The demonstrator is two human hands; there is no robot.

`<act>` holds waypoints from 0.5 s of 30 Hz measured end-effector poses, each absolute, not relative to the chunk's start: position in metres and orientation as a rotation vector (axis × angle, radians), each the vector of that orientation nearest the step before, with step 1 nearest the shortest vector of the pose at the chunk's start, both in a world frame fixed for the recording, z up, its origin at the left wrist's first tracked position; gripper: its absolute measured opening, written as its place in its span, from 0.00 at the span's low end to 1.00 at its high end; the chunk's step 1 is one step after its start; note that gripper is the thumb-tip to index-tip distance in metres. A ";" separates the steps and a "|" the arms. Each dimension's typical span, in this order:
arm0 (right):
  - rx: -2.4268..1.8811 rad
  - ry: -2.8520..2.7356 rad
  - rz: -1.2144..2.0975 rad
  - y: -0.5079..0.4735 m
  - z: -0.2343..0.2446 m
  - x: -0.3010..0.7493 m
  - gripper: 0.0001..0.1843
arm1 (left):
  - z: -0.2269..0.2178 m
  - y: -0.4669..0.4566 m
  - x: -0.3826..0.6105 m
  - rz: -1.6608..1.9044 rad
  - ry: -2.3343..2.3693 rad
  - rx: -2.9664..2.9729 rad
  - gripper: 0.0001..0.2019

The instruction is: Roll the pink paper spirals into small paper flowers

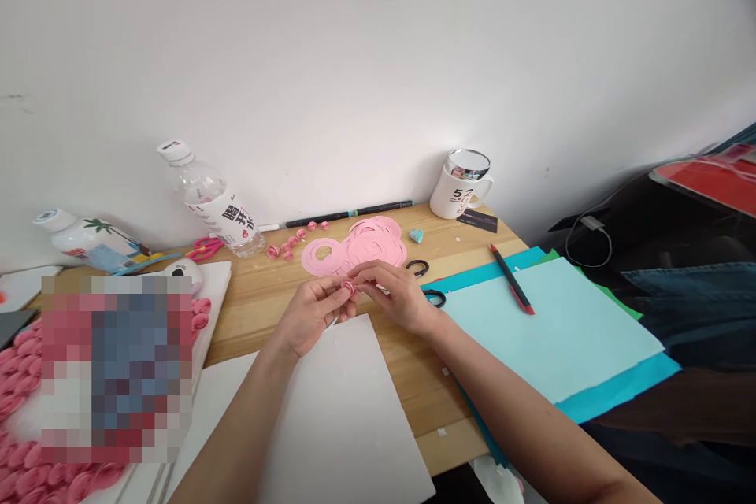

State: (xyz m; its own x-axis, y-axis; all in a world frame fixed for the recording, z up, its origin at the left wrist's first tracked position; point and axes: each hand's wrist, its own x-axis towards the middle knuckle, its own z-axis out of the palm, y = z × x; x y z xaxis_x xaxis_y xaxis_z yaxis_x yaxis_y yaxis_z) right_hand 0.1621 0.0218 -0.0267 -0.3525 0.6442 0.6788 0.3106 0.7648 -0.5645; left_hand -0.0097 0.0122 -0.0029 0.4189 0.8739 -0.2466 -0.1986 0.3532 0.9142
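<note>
Between the fingers of both hands is a small pink rolled paper flower (pixel 348 286). My left hand (pixel 313 315) pinches it from the left, above the white sheet (pixel 354 402). From the right, the fingertips of my right hand (pixel 398 295) close on its other side. Just behind the hands lie flat pink paper spirals (pixel 378 240), piled on one another. Several finished pink paper rolls (pixel 302 234) sit loose to their left. Scissors with black handles (pixel 418 268) lie beside my right hand, their blades hidden.
A water bottle (pixel 218 205) and a white mug (pixel 461 185) stand near the wall. Blue paper sheets (pixel 549 323) with a pen (pixel 513 279) on top lie at right. Pink paper flowers (pixel 35 480) cover a board at left, partly blurred out. A turquoise paper cone (pixel 416 235) lies near the spirals.
</note>
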 end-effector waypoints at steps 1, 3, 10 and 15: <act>-0.732 -1.938 0.434 0.021 -0.027 0.161 0.06 | -0.002 0.012 -0.009 0.819 0.872 0.971 0.08; -0.775 -1.884 0.497 0.021 -0.028 0.160 0.05 | -0.002 0.010 -0.006 0.823 0.897 1.018 0.09; -0.885 -1.758 0.794 0.020 -0.026 0.159 0.04 | -0.004 0.006 0.003 0.868 0.992 1.174 0.12; -0.872 -1.779 0.781 0.020 -0.023 0.157 0.07 | -0.008 0.007 0.004 0.938 1.121 1.158 0.12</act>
